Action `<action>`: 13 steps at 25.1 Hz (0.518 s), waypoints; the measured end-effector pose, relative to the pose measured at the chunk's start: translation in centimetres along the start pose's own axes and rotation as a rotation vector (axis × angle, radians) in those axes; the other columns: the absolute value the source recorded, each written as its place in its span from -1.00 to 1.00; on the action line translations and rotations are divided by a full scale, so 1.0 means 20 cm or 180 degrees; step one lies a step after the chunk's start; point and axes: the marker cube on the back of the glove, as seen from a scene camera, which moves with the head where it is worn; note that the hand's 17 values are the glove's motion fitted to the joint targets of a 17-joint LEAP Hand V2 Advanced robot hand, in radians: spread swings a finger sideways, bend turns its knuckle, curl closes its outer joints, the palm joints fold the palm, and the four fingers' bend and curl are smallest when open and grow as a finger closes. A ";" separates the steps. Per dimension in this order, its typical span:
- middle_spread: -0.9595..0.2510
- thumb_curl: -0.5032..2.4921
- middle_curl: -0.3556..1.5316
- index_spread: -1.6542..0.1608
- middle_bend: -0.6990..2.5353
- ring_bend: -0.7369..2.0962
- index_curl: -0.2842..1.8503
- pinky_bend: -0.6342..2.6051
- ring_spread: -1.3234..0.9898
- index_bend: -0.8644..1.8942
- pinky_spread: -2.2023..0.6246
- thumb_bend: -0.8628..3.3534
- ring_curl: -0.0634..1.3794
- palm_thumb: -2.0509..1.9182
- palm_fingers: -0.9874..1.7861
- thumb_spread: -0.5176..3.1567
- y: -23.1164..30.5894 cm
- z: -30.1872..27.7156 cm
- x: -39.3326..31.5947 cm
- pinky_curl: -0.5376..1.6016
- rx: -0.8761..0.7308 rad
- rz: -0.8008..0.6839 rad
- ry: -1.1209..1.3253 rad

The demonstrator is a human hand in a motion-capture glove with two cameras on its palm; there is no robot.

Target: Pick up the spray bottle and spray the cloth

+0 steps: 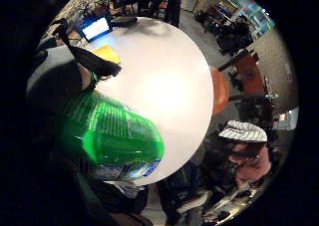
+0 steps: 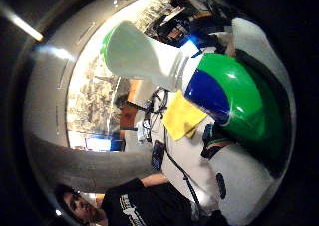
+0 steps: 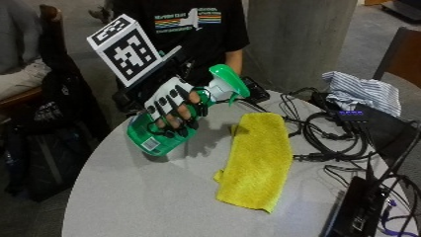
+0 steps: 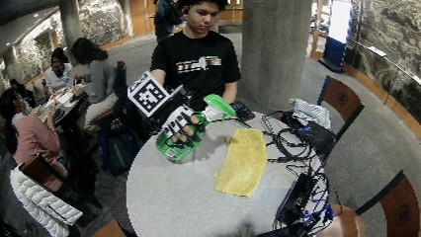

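My gloved right hand (image 3: 172, 107) grips a green spray bottle (image 3: 156, 139) around its neck and holds it tilted above the round grey table (image 3: 145, 197). The bottle's green and white spray head (image 3: 226, 85) points toward the yellow cloth (image 3: 258, 160), which lies flat on the table just beside it. The wide outside view shows the same: hand (image 4: 181, 127), bottle (image 4: 174, 146), cloth (image 4: 244, 160). The bottle's green body (image 1: 112, 136) fills the little finger side palm view. In the thumb side palm view the spray head (image 2: 144, 54) is close, with the cloth (image 2: 182, 116) behind it.
Black cables (image 3: 322, 140), a black box (image 3: 358, 207) and a striped cloth (image 3: 361, 91) crowd the table's far side from the bottle. A black phone (image 3: 255, 89) lies near the person's torso. Chairs (image 4: 342, 98) and a concrete pillar (image 3: 296, 39) stand around the table.
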 end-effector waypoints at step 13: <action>0.53 -0.27 -0.16 0.58 -0.41 -0.13 -0.49 -0.35 0.11 -0.30 0.55 -0.60 -0.38 0.52 0.50 -0.35 -0.02 0.07 -0.02 -0.16 -0.0403 -0.0030 0.0375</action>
